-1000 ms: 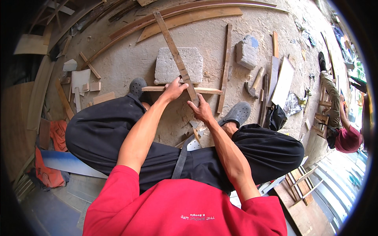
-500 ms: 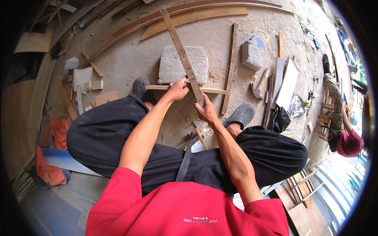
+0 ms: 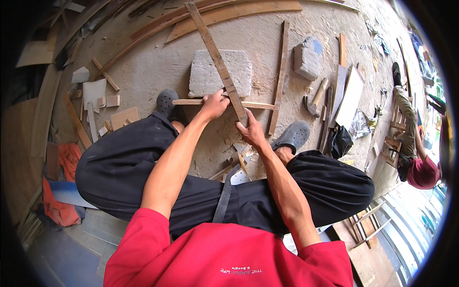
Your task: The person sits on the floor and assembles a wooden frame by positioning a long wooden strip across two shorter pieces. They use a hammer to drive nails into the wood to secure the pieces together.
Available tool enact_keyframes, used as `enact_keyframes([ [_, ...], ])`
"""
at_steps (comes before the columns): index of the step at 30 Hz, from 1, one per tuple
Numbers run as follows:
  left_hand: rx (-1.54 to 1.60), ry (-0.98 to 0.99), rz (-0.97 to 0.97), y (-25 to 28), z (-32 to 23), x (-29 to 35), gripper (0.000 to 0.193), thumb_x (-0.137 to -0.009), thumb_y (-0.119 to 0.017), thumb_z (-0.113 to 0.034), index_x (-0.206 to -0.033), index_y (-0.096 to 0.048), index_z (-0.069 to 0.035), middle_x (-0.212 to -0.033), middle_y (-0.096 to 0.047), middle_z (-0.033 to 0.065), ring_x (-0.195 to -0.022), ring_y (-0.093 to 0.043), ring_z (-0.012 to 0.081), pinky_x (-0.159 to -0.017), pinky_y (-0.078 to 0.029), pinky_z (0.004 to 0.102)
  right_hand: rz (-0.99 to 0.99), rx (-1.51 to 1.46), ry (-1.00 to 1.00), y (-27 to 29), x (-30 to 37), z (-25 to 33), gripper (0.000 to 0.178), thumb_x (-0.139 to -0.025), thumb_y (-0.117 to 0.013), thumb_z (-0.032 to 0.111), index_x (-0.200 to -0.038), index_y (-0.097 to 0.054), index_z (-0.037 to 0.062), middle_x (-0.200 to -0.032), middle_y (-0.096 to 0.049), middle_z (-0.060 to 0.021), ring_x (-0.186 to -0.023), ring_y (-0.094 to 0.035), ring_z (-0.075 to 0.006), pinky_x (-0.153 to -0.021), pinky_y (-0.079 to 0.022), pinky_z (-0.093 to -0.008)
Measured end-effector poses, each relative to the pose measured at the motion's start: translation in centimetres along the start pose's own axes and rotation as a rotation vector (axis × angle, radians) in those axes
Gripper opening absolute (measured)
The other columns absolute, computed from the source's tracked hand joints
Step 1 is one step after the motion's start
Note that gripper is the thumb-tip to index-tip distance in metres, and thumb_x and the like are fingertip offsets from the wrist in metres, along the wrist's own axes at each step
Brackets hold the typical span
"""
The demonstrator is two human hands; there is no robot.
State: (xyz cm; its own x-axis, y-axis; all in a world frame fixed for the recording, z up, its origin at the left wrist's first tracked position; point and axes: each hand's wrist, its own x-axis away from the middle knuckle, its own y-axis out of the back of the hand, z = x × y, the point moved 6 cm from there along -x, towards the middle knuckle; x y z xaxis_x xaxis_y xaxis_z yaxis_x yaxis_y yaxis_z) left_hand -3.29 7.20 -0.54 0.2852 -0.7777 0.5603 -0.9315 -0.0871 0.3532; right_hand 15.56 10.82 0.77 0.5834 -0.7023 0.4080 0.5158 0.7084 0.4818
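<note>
I see a grey square stone slab (image 3: 210, 74) on the sandy ground, and a smaller grey stone block (image 3: 307, 58) far right of it. A claw hammer with a wooden handle (image 3: 315, 98) lies near a white flat board (image 3: 351, 98). Long curved wooden planks (image 3: 239, 12) lie far off.

Woodworking yard: timber slats (image 3: 281, 76), offcuts (image 3: 113, 100), hammer (image 3: 314, 99) on concrete floor (image 3: 153, 67).
</note>
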Motion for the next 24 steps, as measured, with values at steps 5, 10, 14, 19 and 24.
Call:
enact_keyframes([
  [5, 0.056, -0.045, -0.023, 0.2, -0.3, 0.4, 0.048, -0.09, -0.066, -0.033, -0.125, -0.056, 0.0, -0.11, -0.072, 0.0152, -0.106, -0.064, 0.0219, -0.099, -0.041, 0.0345, 0.073, -0.061, -0.052, 0.6, 0.6, 1.9, 0.059, -0.085, -0.066, 0.025, -0.138, -0.046, 0.0084, -0.077, -0.066, -0.0236, -0.071, -0.067, -0.0367, -0.069, -0.052, -0.0439],
  [10, 0.14, -0.089, -0.013, -0.5, 0.8, -0.4, 0.055, -0.09, -0.064, -0.044, -0.127, -0.055, -0.003, -0.111, -0.072, 0.0142, -0.109, -0.064, 0.0264, -0.111, -0.023, 0.0419, 0.037, -0.104, 0.022, 0.2, 0.4, 1.0, 0.06, -0.085, -0.065, 0.024, -0.139, -0.045, 0.0098, -0.077, -0.066, -0.024, -0.072, -0.068, -0.0369, -0.069, -0.052, -0.0441],
  [14, 0.16, -0.083, -0.034, -0.9, 2.3, -1.3, 0.056, -0.088, -0.066, -0.044, -0.126, -0.056, -0.005, -0.111, -0.073, 0.0131, -0.112, -0.063, 0.0266, -0.112, -0.02, 0.0426, 0.021, -0.093, 0.072, -0.2, 0.3, 0.5, 0.061, -0.084, -0.065, 0.024, -0.14, -0.043, 0.0103, -0.086, -0.066, -0.0273, -0.081, -0.067, -0.0417, -0.075, -0.052, -0.0466],
  [19, 0.06, -0.036, -0.052, -0.5, 0.8, -0.7, 0.055, -0.088, -0.069, -0.041, -0.125, -0.057, -0.003, -0.111, -0.072, 0.0139, -0.109, -0.064, 0.0244, -0.106, -0.03, 0.0383, 0.049, -0.115, 0.017, -0.1, 0.3, 0.1, 0.061, -0.084, -0.064, 0.024, -0.14, -0.042, 0.0105, -0.094, -0.067, -0.0295, -0.091, -0.066, -0.0458, -0.081, -0.051, -0.0482],
  [24, 0.047, -0.032, -0.04, 0.1, -0.1, -0.3, 0.057, -0.089, -0.072, -0.036, -0.127, -0.054, 0.002, -0.11, -0.071, 0.0164, -0.105, -0.066, 0.0209, -0.095, -0.048, 0.0338, 0.096, -0.107, -0.037, 0.3, 0.5, 1.2, 0.061, -0.085, -0.065, 0.024, -0.14, -0.042, 0.0106, -0.096, -0.066, -0.0297, -0.093, -0.066, -0.0457, -0.081, -0.051, -0.048],
])
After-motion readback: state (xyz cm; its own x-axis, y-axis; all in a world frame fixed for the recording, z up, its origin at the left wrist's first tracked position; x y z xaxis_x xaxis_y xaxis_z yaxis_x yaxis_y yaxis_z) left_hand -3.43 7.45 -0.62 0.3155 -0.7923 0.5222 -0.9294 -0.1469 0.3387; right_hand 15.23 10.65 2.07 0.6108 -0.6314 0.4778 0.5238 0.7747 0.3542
